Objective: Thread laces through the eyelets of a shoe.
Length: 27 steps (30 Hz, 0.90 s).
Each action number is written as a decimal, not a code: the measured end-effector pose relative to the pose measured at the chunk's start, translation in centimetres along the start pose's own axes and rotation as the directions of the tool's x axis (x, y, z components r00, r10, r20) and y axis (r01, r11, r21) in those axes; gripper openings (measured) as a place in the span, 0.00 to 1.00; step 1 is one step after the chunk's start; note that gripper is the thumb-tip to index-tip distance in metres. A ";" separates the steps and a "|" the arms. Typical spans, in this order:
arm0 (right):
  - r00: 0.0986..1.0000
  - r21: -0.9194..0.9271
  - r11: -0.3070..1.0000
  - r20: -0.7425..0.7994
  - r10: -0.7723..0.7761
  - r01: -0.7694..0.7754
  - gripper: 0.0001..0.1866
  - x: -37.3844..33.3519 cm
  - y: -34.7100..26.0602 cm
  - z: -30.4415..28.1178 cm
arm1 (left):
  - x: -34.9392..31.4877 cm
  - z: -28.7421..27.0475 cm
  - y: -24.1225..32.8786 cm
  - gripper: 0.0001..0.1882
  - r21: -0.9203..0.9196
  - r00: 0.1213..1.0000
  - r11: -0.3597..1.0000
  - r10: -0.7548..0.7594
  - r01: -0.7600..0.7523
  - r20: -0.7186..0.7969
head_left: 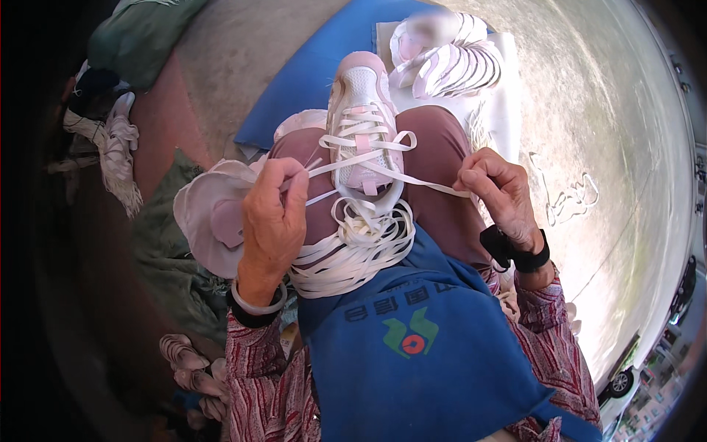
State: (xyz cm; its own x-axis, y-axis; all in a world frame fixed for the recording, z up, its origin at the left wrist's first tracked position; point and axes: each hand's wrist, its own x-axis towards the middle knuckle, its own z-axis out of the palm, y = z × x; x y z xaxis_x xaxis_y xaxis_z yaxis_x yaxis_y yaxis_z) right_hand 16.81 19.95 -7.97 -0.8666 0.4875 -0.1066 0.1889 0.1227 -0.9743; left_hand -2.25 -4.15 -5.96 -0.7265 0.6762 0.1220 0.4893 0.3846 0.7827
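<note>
A white and pink sneaker point(362, 144) stands on the person's lap, between the knees in mauve trousers point(438, 147), its toe pointing away and its heel toward the body. A flat white shoelace point(431, 184) crosses its tongue in several rows, with a loop standing out on the right side. The left hand point(271, 214) is beside the heel end, its grip narrow, thumb and forefinger pinched on one length of the lace; the right hand point(501, 195) sits farther out over the right knee, thumb and finger closed on the other length — this one runs straight across from the shoe. A thick bundle of white laces point(361, 254) lies just behind the heel, over the top of a blue apron point(412, 383). A pale bracelet point(258, 303) rings the left wrist, a black band point(532, 258) the right. Beyond the knees, on the ground, there is a blue sheet point(302, 88) — and near it, a heap of white striped shoe pieces point(460, 66).
</note>
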 end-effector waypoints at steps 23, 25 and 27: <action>0.977 -0.481 0.859 -0.020 -0.211 0.176 0.12 -2.4 0.2 -0.5 | 0.7 0.9 -2.5 0.05 0.107 0.990 0.994 0.020 -0.035 0.137; 0.954 -0.532 0.792 0.178 -0.242 0.300 0.16 -3.0 0.5 -1.0 | 0.9 0.9 -2.1 0.04 0.087 0.990 0.996 0.011 -0.023 0.139; 0.979 -0.522 0.828 0.115 -0.168 0.203 0.17 -3.4 0.2 -0.6 | 1.3 0.8 -1.7 0.04 0.097 0.986 0.995 0.015 -0.032 0.168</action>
State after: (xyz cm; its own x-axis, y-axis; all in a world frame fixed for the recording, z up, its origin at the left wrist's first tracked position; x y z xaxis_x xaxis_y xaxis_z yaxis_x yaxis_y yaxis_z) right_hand 20.04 18.84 -7.65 -0.9333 0.3572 0.0362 0.2216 0.6523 -0.7248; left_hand -3.63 -3.48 -7.64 -0.6279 0.7778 0.0299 0.5568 0.4220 0.7154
